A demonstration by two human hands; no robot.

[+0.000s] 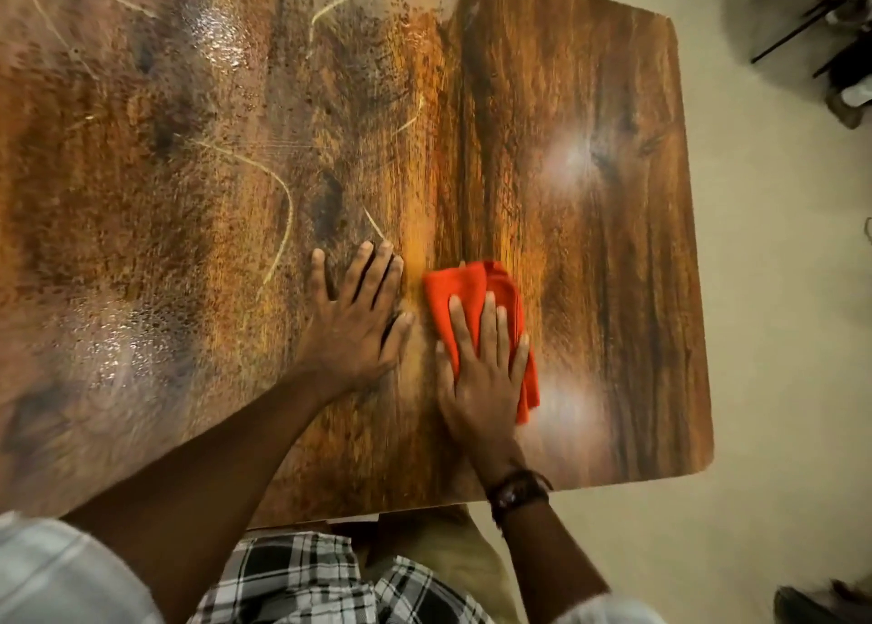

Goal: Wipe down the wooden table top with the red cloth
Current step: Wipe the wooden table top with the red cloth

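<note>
two hands flat, right hand [479,378] spread on red cloth [465,293], left hand [351,326] spread on table top [613,198]

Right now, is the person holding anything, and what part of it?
Nothing is gripped. The right hand presses flat on the near part of the red cloth, fingers spread. The left hand rests bare on the wooden table top.

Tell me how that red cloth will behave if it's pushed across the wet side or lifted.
The red cloth looks soft and folded, so it would likely droop if lifted. Under the flat right hand it should slide easily on the glossy table top. On the beaded wet patch it will probably soak up liquid and drag more.
</note>
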